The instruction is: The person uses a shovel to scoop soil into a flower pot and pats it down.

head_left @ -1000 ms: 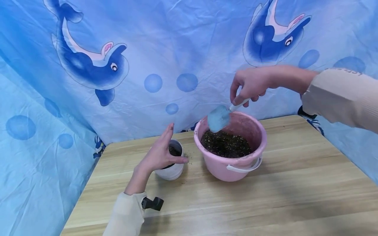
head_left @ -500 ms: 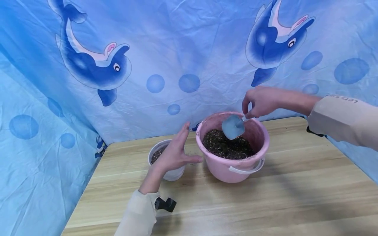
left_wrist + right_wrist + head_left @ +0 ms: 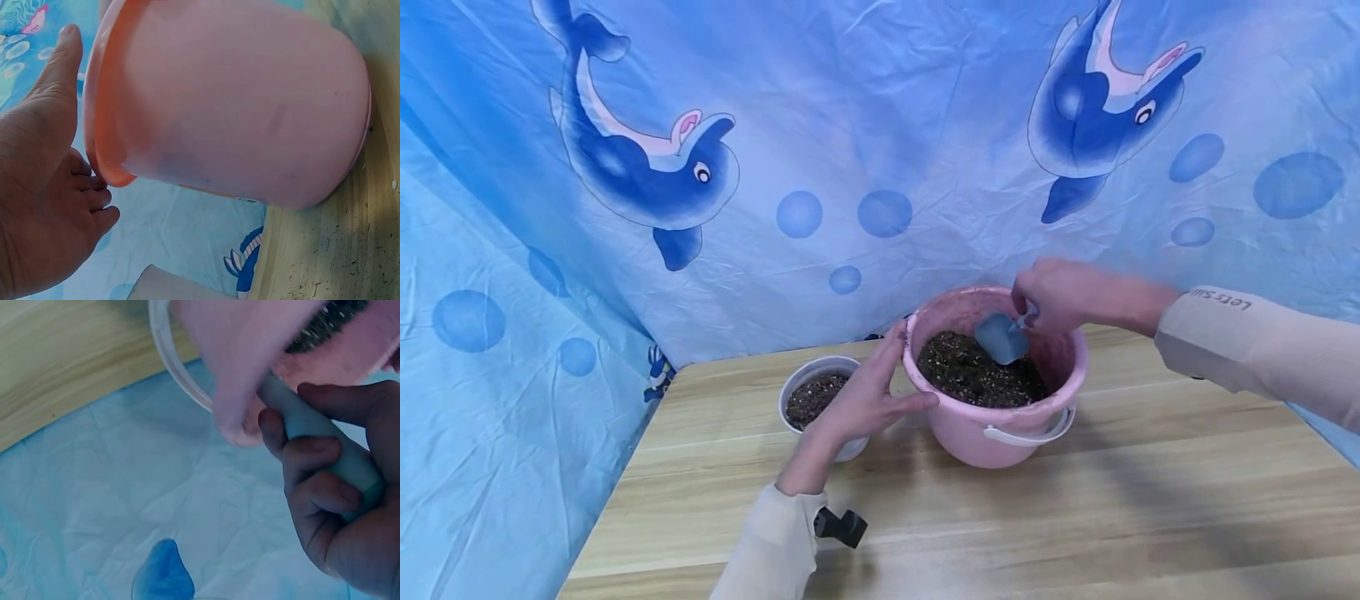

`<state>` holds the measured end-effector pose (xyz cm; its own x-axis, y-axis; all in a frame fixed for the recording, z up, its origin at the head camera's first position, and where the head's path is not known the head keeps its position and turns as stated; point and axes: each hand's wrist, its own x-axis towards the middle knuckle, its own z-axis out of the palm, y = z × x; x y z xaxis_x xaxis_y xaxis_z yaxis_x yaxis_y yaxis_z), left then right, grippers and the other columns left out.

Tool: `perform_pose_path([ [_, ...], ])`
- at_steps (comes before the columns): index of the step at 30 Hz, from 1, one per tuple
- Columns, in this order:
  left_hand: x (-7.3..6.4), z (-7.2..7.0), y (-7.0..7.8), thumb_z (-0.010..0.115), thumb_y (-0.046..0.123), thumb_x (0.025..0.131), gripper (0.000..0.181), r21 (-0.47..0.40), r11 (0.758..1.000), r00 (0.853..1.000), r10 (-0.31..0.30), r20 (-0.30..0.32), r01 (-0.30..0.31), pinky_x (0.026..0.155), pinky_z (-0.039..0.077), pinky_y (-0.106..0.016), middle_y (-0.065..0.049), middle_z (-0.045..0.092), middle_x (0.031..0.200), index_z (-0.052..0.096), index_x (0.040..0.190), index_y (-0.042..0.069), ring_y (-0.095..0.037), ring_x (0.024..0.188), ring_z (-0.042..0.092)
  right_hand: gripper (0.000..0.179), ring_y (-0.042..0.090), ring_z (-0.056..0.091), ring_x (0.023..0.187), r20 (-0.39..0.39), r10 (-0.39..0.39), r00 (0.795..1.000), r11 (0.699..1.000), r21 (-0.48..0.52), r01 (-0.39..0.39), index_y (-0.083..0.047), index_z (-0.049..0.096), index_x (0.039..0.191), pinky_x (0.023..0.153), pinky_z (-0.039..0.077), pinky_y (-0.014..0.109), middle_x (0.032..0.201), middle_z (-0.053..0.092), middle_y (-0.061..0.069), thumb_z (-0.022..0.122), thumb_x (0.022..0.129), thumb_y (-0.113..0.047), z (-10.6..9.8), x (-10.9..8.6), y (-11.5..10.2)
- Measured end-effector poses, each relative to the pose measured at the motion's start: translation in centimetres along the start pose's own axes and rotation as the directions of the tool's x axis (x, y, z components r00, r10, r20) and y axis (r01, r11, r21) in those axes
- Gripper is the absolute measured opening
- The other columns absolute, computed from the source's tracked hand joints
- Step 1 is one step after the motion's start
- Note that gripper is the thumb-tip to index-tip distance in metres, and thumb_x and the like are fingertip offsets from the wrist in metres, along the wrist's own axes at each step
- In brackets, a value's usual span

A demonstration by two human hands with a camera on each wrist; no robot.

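Observation:
My right hand grips the pale blue handle of a small trowel, fingers curled round it. The trowel's blue-grey blade hangs inside the pink bucket, low over the dark soil. Thumb and fingers spread, my left hand is at the bucket's left rim, its fingertips right at the edge. The left wrist view shows that hand beside the bucket's rim, with the fingers relaxed. Partly behind the left hand stands a white pot with soil in it.
The bucket's white handle hangs down on its near right side. A wooden table carries everything, with soil crumbs scattered near the bucket. Behind it hangs a blue dolphin-print cloth.
My right hand has lowered the trowel into the bucket, its blade dropping toward the soil. My left hand has moved right from over the white pot to the bucket's rim.

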<state>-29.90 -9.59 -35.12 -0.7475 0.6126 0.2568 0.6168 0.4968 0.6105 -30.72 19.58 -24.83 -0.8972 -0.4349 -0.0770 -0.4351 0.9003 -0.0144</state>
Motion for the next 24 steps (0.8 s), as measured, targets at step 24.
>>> perform_pose_path([
  [24,0.2,0.8,0.0,0.071,0.055,0.081,0.103,-0.032,0.999,0.998,-0.024,-0.061,0.022,0.116,0.020,-0.046,0.002,0.007,0.161,0.010,0.156,0.020,-0.021,0.146,0.014,0.018,0.018,0.051,0.077,-0.101,-0.206,0.973,0.976,-0.095,0.197,-0.011,0.069,0.090,0.073,0.047,0.038,0.081,0.064,-0.003,0.075,0.073,-0.010,1.7,0.1,0.9],
])
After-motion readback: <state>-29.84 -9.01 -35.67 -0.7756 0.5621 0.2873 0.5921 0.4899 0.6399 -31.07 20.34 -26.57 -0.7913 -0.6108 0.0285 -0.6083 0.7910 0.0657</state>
